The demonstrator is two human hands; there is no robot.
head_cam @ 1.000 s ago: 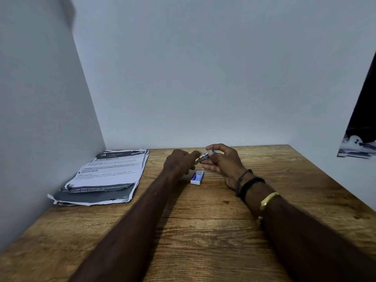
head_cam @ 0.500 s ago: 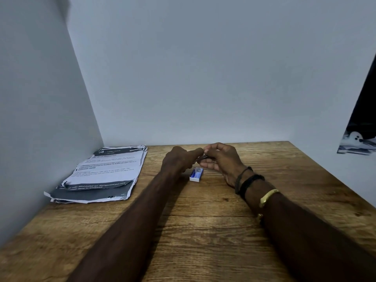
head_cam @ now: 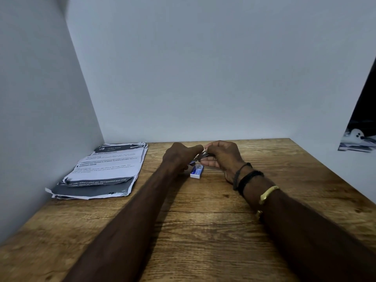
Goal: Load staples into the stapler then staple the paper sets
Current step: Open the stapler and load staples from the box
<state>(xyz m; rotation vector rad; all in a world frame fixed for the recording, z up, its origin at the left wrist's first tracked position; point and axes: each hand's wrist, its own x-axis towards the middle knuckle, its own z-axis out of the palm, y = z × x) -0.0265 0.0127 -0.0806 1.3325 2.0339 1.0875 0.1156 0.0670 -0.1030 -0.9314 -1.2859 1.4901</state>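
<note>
Toward twelve o'clock on the wooden table (head_cam: 203, 231), both hands meet just above the surface with the stapler (head_cam: 202, 155) between them. The left hand (head_cam: 179, 157) is curled closed around its near end, where a bit of blue shows under the knuckles, and the right hand (head_cam: 221, 156) pinches the metal end between thumb and fingertips. Most of the tool is hidden, so whether its magazine stands open cannot be told. Directly beneath the hands, touching the table, lies the small blue-and-white staple box (head_cam: 197, 171).

The stapler looks small, rigid and light, with slick metal at the tip; it is probably best held by the body at the rear while the other hand works the front. A staple strip would be brittle and likely to snap if pinched in the middle, so holding it by its long sides seems wiser. The box is light and would skid at a nudge.

At ten o'clock the paper sets (head_cam: 105, 169) lie stacked flat against the left wall (head_cam: 40, 119), well apart from the hands, with ragged, curling near edges; they will flex and slide over one another unless squared up. Open tabletop runs from three to six o'clock on the right, and the back wall (head_cam: 203, 78) stands close behind the hands.
</note>
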